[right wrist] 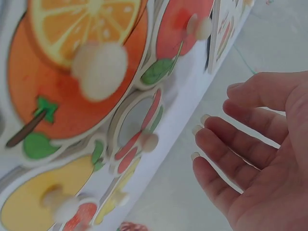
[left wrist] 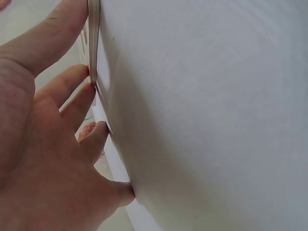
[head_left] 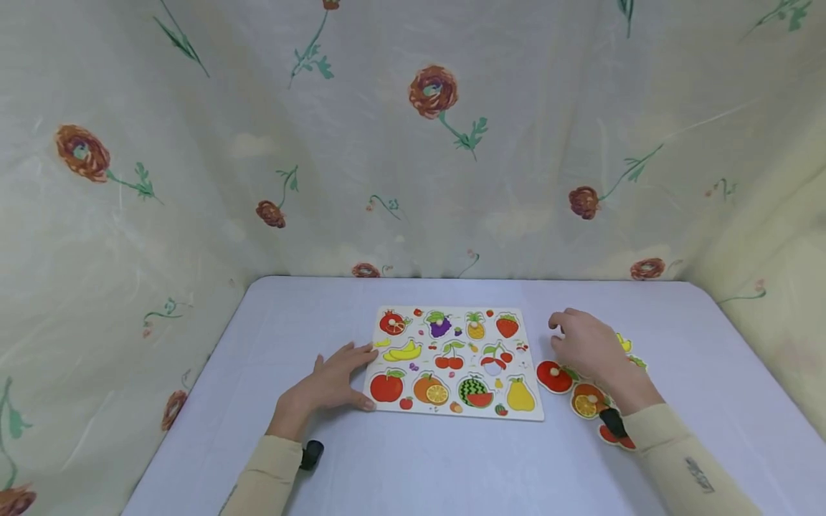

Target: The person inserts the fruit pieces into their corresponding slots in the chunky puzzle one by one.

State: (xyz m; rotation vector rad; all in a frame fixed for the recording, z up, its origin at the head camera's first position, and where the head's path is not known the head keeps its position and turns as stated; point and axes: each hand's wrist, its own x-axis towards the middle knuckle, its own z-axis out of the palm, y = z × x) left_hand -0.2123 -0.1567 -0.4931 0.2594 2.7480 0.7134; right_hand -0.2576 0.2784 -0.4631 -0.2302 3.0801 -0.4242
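A white fruit puzzle board (head_left: pixel 471 365) lies on the table, with pomegranate, grape and pineapple pieces in its top row. My left hand (head_left: pixel 329 380) rests at its left edge, fingers spread; in the left wrist view the fingertips (left wrist: pixel 98 127) are near the board's side and the table. My right hand (head_left: pixel 587 344) hovers over loose fruit pieces right of the board, its fingers loosely bent and holding nothing. Beneath and beside it are an apple piece (head_left: pixel 553 378), an orange piece (right wrist: pixel 29 91) and a red piece (head_left: pixel 616 436). A pear piece (right wrist: pixel 29 202) shows in the right wrist view.
The pale table (head_left: pixel 413 466) runs back to a flowered cloth (head_left: pixel 516 179) that hangs behind and on both sides. Round knobs stand up from the loose pieces, which lie close together and partly hidden under the right forearm.
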